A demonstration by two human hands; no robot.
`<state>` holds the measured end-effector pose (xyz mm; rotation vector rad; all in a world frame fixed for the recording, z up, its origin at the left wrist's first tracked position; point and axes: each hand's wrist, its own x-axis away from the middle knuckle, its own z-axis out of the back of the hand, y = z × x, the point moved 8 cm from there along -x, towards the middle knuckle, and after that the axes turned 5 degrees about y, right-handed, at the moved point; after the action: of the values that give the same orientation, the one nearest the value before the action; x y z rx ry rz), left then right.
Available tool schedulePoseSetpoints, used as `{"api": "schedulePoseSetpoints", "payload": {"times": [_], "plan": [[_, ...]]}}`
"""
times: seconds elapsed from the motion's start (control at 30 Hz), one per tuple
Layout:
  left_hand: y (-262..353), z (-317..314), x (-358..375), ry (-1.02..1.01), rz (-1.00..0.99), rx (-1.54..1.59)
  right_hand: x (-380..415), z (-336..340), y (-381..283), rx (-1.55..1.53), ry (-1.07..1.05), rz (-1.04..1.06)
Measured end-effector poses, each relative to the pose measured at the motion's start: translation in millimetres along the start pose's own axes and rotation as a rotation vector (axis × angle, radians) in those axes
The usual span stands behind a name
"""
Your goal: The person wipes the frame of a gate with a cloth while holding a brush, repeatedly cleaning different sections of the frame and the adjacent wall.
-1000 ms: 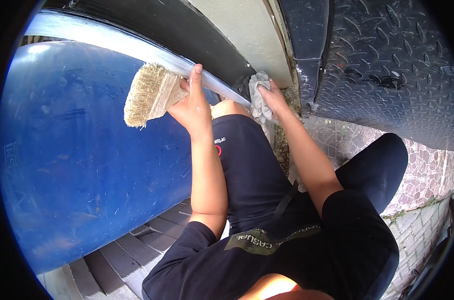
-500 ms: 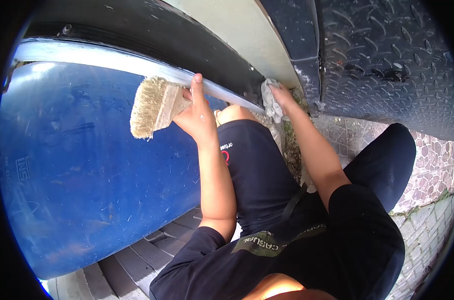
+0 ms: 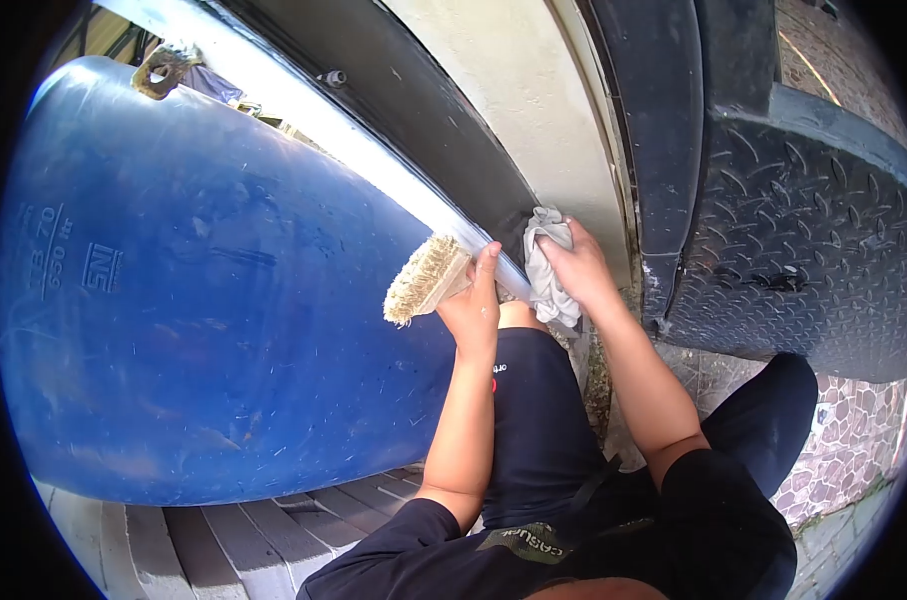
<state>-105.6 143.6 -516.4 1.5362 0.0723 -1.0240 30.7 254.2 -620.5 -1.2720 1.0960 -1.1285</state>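
Note:
My left hand [image 3: 474, 312] is closed around a wide brush [image 3: 426, 279] with pale, frayed bristles that point left, its thumb stretched up beside a shiny metal rail [image 3: 374, 165]. In my right hand [image 3: 580, 268] is a crumpled grey cloth [image 3: 548, 262], held at the lower end of a black panel [image 3: 414, 110], close to the rail. Whether the cloth presses on the panel is hard to make out. Behind the brush lies a large blue drum [image 3: 224, 300].
A cream wall strip [image 3: 534, 70] runs along the far side of the black panel. To the right is a black tread-plate surface [image 3: 804, 230]. Grey paving bricks [image 3: 244, 530] lie below the drum, and stone-patterned tiles [image 3: 844, 440] at the lower right.
The view has swung, so both hands appear lower, the left one also further right. My right hand has turned and shows more of the cloth. Both hands keep their hold.

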Motion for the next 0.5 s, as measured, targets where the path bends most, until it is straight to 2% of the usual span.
{"api": "schedulePoseSetpoints", "payload": {"times": [0.13,0.2,0.27,0.33,0.37,0.43,0.47,0.5], "plan": [[13.5,-0.7,0.7,-0.015,-0.026,0.032,-6.3,-1.9,-60.0,0.016,0.035,0.224],[3.5,-0.8,1.0,-0.03,-0.03,0.019,-7.1,0.1,-104.4,-0.072,0.053,0.289],[4.3,1.2,4.2,-0.021,-0.085,-0.008,-4.6,1.6,-162.0,-0.095,0.053,0.468],[2.7,-0.5,1.5,-0.031,0.035,-0.001,-1.2,3.4,-224.0,-0.234,-0.012,0.492],[-0.4,-0.2,2.0,-0.027,0.044,-0.01,-6.8,2.9,-242.6,-0.207,0.051,0.542],[2.5,-0.8,1.7,-0.038,0.054,-0.012,-10.3,3.7,-245.9,-0.222,0.083,0.539],[3.2,0.0,2.5,-0.035,0.076,-0.01,-8.2,4.4,-236.0,-0.26,0.055,0.521],[0.2,1.1,3.5,-0.023,0.075,-0.006,-9.9,3.1,-208.8,-0.212,0.138,0.51]]}}
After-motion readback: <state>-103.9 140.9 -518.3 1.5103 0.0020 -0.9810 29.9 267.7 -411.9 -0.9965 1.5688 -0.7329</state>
